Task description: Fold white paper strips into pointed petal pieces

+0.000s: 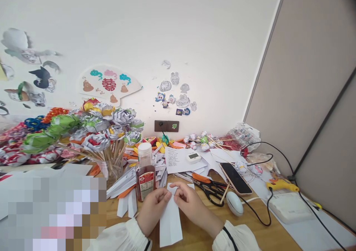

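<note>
A folded white paper strip (170, 227) lies lengthwise in front of me, creased down its length. My left hand (152, 208) is closed at its upper left edge, thumb against the curled fingers. My right hand (189, 202) is at the upper right edge, its fingers bent in a pinch on the paper. The two thumbs are close together, and the fingers partly hide the strip's top. Just beyond my left hand stands a bottle of reddish-brown liquid (146, 178) with a white cap. Black-handled scissors (213, 191) lie past my right hand.
Paper flowers on sticks (96, 141) fill a clear container at the left. A phone (236, 178), a white mouse (234, 203) and a yellow glue gun (282, 185) with black cables lie to the right. A small white timer (193, 156) rests on a written sheet (176, 165).
</note>
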`<control>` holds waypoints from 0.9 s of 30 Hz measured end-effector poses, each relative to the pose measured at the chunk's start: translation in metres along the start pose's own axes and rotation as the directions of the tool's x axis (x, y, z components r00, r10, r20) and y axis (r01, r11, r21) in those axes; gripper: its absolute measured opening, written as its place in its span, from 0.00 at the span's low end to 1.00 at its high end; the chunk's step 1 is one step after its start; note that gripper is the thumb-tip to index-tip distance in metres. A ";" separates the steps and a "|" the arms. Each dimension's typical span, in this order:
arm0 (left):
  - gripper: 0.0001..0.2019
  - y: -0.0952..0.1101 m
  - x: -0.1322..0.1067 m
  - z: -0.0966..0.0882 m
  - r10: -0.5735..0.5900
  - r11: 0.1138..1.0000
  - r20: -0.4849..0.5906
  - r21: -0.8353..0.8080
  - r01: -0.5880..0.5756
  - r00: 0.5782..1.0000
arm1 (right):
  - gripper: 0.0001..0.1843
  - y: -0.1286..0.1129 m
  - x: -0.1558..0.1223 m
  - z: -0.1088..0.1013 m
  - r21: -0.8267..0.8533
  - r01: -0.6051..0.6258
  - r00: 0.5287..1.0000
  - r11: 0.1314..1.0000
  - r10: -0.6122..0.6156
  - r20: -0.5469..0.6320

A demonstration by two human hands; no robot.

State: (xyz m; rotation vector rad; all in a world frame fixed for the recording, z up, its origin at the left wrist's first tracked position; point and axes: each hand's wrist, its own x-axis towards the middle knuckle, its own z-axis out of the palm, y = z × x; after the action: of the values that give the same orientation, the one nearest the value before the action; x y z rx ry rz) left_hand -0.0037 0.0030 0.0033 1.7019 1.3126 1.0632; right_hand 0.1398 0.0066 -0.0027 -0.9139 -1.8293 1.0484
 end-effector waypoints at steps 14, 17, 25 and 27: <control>0.16 -0.006 0.001 -0.001 -0.039 0.972 0.054 -0.231 0.050 0.998 | 0.14 -0.003 -0.002 0.001 -0.002 0.026 1.000 1.000 -0.026 -0.007; 0.18 -0.007 0.002 0.000 -0.057 0.979 0.059 -0.194 0.067 0.997 | 0.13 0.000 0.000 0.000 0.011 0.016 0.998 1.000 -0.015 -0.058; 0.19 -0.009 -0.001 0.004 -0.136 0.983 0.064 -0.120 0.142 0.989 | 0.11 -0.001 0.001 -0.001 0.032 0.004 0.992 0.999 0.000 -0.123; 0.19 -0.010 -0.001 0.005 -0.157 0.976 0.093 -0.135 0.169 0.983 | 0.11 -0.001 0.001 -0.001 0.031 0.001 0.989 1.000 0.003 -0.149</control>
State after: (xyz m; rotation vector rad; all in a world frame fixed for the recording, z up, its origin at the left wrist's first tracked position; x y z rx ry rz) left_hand -0.0030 0.0038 -0.0078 1.4896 1.2695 0.9581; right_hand 0.1402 0.0077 -0.0011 -0.9493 -1.6848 0.9789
